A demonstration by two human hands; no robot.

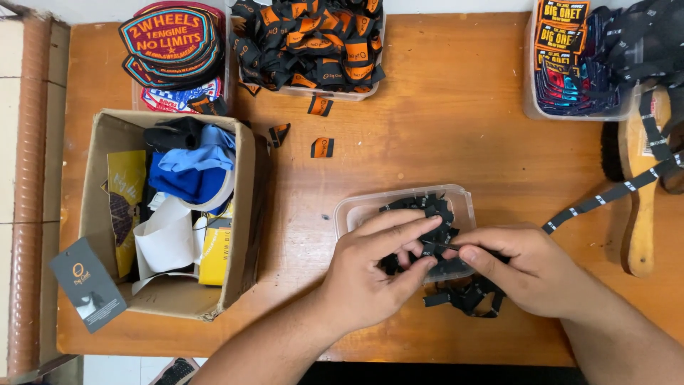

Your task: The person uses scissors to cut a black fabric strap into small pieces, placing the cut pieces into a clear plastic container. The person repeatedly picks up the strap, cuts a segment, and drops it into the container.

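Observation:
A clear plastic tray (353,208) holding small black fabric labels (432,208) sits on the wooden table near its front edge. My left hand (370,267) rests over the tray's front, with finger and thumb pinching a black label (436,247). My right hand (531,267) meets it from the right and pinches the same label's other end. More black label strip (467,296) lies bunched under my right hand, and a long black strip with white marks (605,196) trails away to the right.
A cardboard box (100,207) of cloth and paper scraps stands at the left. At the back are stacked embroidered patches (171,43), a tray of black-and-orange labels (313,43) and a container of patches (570,64). A wooden brush (641,207) lies at the right.

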